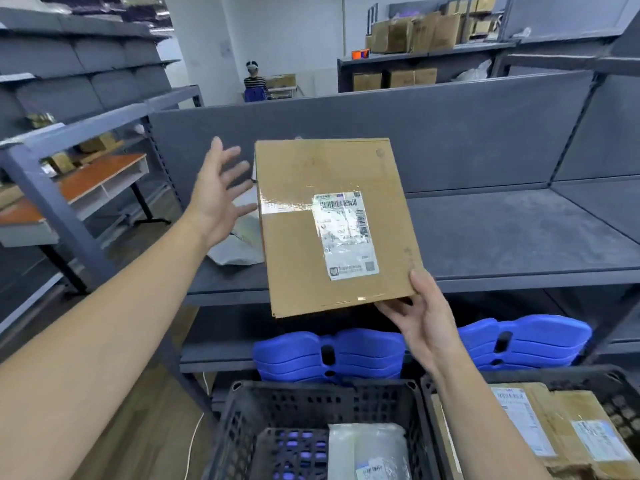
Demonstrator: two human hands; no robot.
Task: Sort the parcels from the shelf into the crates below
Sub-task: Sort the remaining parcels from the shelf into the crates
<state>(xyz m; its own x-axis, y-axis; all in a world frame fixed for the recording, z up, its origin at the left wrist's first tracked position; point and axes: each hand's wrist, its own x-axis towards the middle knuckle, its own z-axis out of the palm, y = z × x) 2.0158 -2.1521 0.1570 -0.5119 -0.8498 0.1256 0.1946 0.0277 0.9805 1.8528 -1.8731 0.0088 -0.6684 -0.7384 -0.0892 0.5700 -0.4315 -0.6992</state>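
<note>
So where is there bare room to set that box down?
The shelf is bare right of the box. The left crate has open floor left of its white bag. Crowded: a grey bag on the shelf's left end, parcels filling the right crate.

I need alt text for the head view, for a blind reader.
The right hand holds a labelled box by its near corner; the left hand is open beside it. Below stand two black crates with parcels.

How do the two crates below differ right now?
The left crate holds a pale plastic-wrapped parcel; the right crate holds brown cardboard parcels. The left crate's floor partly shows; none of the right crate's shows. Both are black perforated plastic.
</note>
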